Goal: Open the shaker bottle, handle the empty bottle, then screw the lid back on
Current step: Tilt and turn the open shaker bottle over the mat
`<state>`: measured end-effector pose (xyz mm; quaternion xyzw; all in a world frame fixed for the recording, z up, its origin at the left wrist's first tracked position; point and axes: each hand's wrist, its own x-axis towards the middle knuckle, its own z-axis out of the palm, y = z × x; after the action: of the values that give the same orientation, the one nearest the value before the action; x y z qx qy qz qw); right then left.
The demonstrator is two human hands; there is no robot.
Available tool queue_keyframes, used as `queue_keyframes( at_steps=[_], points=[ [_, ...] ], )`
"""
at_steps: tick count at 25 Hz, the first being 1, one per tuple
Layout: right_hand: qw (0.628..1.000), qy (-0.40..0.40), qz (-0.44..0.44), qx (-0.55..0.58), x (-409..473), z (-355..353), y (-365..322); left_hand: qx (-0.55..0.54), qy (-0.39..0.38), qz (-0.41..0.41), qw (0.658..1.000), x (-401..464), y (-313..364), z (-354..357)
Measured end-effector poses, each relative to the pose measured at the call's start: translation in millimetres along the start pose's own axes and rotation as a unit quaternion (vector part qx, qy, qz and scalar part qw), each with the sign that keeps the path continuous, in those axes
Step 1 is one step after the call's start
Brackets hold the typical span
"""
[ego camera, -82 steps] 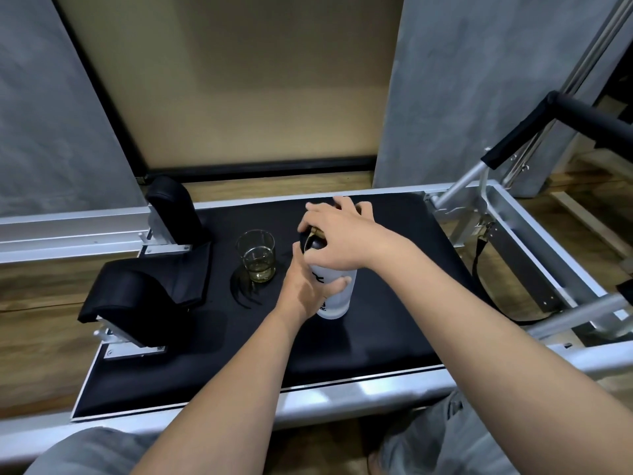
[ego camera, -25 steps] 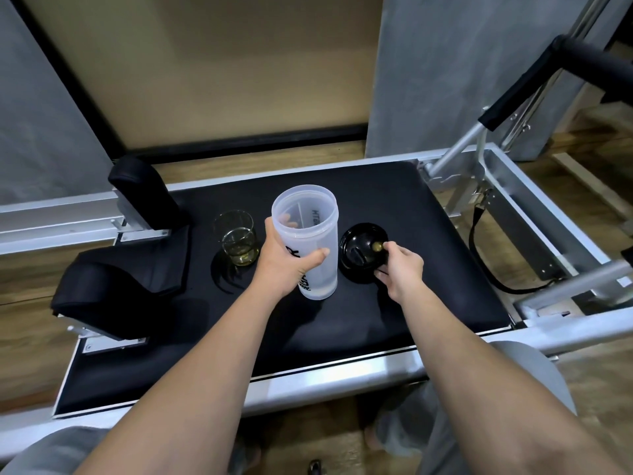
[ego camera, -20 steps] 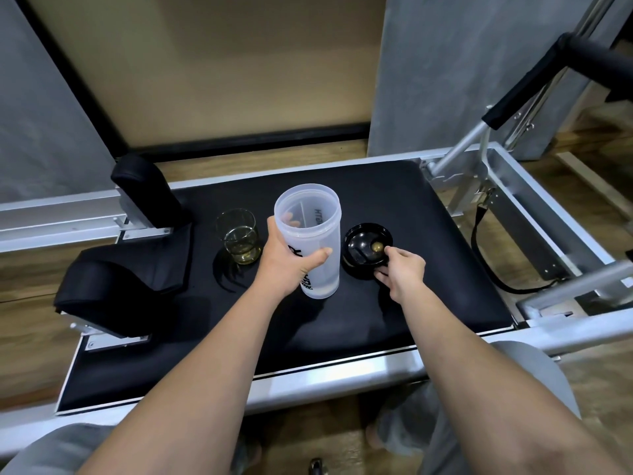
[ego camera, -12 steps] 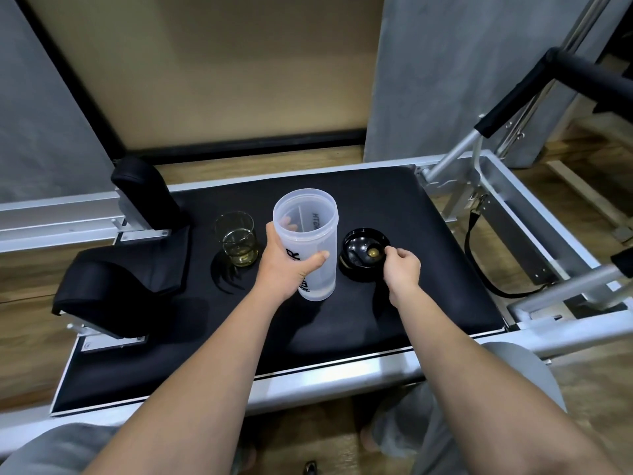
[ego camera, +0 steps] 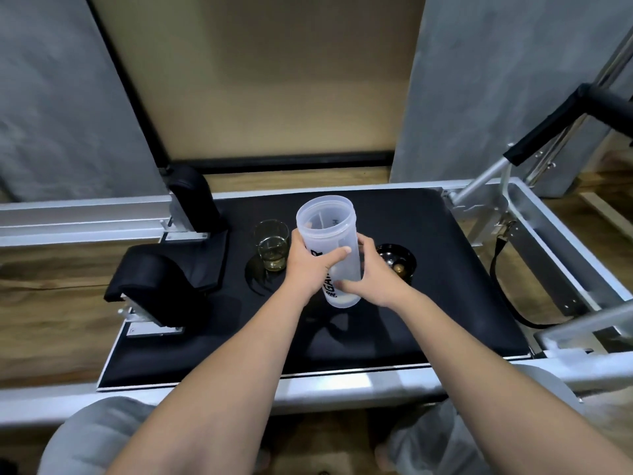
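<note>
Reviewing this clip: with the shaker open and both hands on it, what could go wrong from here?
1. The glass with yellowish liquid stands close beside the left hand; a sideways move of the shaker bottle might knock it over.
2. The lid lies on the black pad just behind the right hand; it may get nudged away.
3. The bottle looks lifted and open; a slip could drop it.
</note>
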<state>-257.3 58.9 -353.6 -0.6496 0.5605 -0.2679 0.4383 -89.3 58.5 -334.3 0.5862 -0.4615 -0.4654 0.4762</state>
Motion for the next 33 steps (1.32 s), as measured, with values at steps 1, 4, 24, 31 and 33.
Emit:
queue_keyframes(
  at_steps=[1,4,24,31,33],
  points=[
    [1.000,0.016,-0.009,0.008,-0.4,6.8,-2.0,-0.010,0.008,-0.006,1.000,-1.7,2.6,-2.8],
    [0.998,0.056,-0.023,-0.006,2.8,21.4,-11.2,-0.040,0.028,-0.044,0.998,-3.9,12.9,-8.4],
    [0.987,0.021,-0.023,-0.159,31.8,24.0,-48.3,-0.173,0.026,-0.168,0.970,-8.0,-2.7,-26.6],
    [0.983,0.003,-0.020,-0.182,34.0,20.7,-59.4,-0.173,0.034,-0.166,0.970,-8.7,1.1,-27.8],
    [0.982,-0.005,-0.018,-0.189,34.6,18.1,-62.3,-0.168,0.035,-0.169,0.971,-8.3,1.0,-27.2]
  ],
)
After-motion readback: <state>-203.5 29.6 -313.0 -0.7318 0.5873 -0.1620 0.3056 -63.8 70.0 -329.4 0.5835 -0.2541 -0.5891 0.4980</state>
